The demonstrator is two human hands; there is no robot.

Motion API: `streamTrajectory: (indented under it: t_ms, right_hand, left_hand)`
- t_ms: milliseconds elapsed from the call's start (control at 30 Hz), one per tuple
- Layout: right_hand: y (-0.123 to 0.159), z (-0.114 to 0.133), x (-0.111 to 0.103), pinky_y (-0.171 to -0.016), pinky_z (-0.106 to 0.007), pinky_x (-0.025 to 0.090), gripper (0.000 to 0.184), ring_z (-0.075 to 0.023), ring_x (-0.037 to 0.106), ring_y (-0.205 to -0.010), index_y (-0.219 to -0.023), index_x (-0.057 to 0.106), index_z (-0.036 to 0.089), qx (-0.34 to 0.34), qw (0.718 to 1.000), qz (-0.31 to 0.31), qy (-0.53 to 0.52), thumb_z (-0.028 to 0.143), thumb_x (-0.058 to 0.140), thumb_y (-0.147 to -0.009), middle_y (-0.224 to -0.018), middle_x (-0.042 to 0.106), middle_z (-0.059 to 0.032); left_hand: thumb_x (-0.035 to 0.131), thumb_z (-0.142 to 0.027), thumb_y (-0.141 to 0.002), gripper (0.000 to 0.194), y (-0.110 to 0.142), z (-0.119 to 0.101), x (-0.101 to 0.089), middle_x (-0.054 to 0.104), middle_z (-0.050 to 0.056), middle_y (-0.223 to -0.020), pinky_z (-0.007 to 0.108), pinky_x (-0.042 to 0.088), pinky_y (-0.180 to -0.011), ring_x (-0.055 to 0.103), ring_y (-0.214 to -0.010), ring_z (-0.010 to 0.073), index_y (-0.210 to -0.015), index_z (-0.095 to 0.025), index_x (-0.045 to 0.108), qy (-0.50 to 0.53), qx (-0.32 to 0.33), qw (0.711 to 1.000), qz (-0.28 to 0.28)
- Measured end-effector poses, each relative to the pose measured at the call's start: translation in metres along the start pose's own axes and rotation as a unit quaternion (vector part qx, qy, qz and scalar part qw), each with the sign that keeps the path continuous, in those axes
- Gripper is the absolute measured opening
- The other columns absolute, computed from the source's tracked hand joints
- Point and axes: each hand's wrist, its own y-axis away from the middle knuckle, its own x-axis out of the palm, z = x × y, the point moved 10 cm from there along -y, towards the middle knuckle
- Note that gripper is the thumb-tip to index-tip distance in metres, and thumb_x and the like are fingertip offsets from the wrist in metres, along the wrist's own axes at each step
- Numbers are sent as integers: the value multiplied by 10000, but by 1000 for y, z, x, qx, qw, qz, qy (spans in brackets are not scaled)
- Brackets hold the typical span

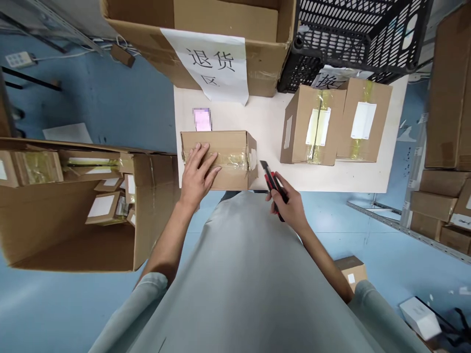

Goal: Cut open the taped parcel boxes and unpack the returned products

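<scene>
A taped cardboard box (231,171) lies at the table's front edge, with clear tape running along its top. My left hand (196,174) rests on the left part of that top, fingers spread and flat. In my right hand (289,201) is a black and red utility knife (274,189), the fingers wrapped round its handle. Its blade end points up and left, just right of the box and apart from it. A small pink blurred item (202,119) sits behind the box.
Two taped boxes (331,127) with labels stand on the white table (265,117) at right. Behind are a large open carton (268,63) with a paper sign and a black plastic crate (342,49). On my left, another open carton (73,245) holds several small parcels.
</scene>
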Motion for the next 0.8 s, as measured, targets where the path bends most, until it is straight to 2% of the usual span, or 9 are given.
streamTrajectory:
  t_ms: [67, 133, 167, 233, 333, 433, 600, 700, 800]
  right_hand:
    - [-10, -2, -10, -548, -295, 551, 541, -134, 630, -540, -1294, 750, 212, -7, 999, -43, 27, 675, 710, -1017, -823, 751, 22]
    - [-35, -15, -16, -596, -303, 569, 528, -161, 666, -604, -1033, 730, 214, -7, 995, -80, 60, 740, 719, -992, -752, 715, 9]
    - [-53, -25, -16, -652, -317, 599, 560, -181, 701, -670, -1006, 714, 217, -10, 993, -93, 71, 776, 702, -981, -772, 730, -9]
    - [-92, -47, -14, -805, -368, 653, 657, -236, 775, -895, -1076, 718, 211, -13, 990, -114, 76, 852, 673, -937, -979, 818, -85]
    - [-143, -79, 0, -1049, -461, 637, 766, -304, 779, -1164, -1156, 743, 197, 2, 989, -112, 97, 912, 658, -895, -1198, 847, -155]
    - [-170, -94, 22, -1124, -499, 619, 801, -335, 784, -1269, -1150, 746, 202, 10, 994, -88, 63, 943, 691, -850, -1286, 849, -181]
    - [-174, -82, 57, -1114, -492, 647, 788, -316, 840, -1172, -1104, 739, 213, -8, 999, -39, 1, 947, 746, -818, -1284, 862, -189]
    - [-163, -72, 61, -1105, -490, 653, 792, -311, 838, -1154, -1128, 745, 210, -8, 998, -53, 32, 945, 738, -831, -1282, 864, -178]
    - [-142, -59, 54, -1093, -488, 649, 780, -324, 828, -1194, -1150, 760, 208, -11, 995, -78, 61, 933, 714, -866, -1305, 859, -180]
  left_hand:
    - [593, -631, -1148, 518, 5, 16, -14, 597, 119, -1750, 657, 346, -1428, 444, -1725, 367, -1555, -337, 719, 6, -11, 1000, -8]
    - [579, -623, -1156, 508, 9, 30, -26, 593, 117, -1751, 650, 360, -1423, 452, -1721, 361, -1556, -343, 720, 10, -14, 1000, -16]
    - [572, -614, -1161, 500, 11, 36, -32, 593, 118, -1750, 646, 367, -1420, 460, -1717, 357, -1554, -343, 722, 12, -14, 1000, -21]
    - [559, -598, -1170, 486, 14, 46, -41, 597, 124, -1745, 640, 386, -1409, 482, -1704, 351, -1543, -337, 729, 10, -13, 999, -32]
    - [526, -584, -1182, 482, 20, 58, -53, 613, 142, -1724, 639, 421, -1382, 523, -1671, 347, -1521, -318, 741, -3, -21, 999, -42]
    - [498, -573, -1189, 489, 27, 67, -68, 651, 173, -1666, 632, 462, -1337, 579, -1605, 354, -1496, -291, 755, -18, -38, 998, -56]
    - [434, -640, -1191, 628, 39, 75, -101, 706, 214, -1530, 570, 513, -1268, 663, -1451, 356, -1566, -219, 712, -13, -98, 992, -74]
    - [394, -750, -1167, 764, 44, 66, -112, 711, 190, -1528, 535, 536, -1256, 680, -1440, 352, -1664, -225, 640, 20, -99, 993, -58]
    - [463, -848, -1104, 826, 49, 62, -111, 704, 166, -1541, 529, 566, -1250, 680, -1457, 356, -1637, -253, 677, 55, -106, 992, -36]
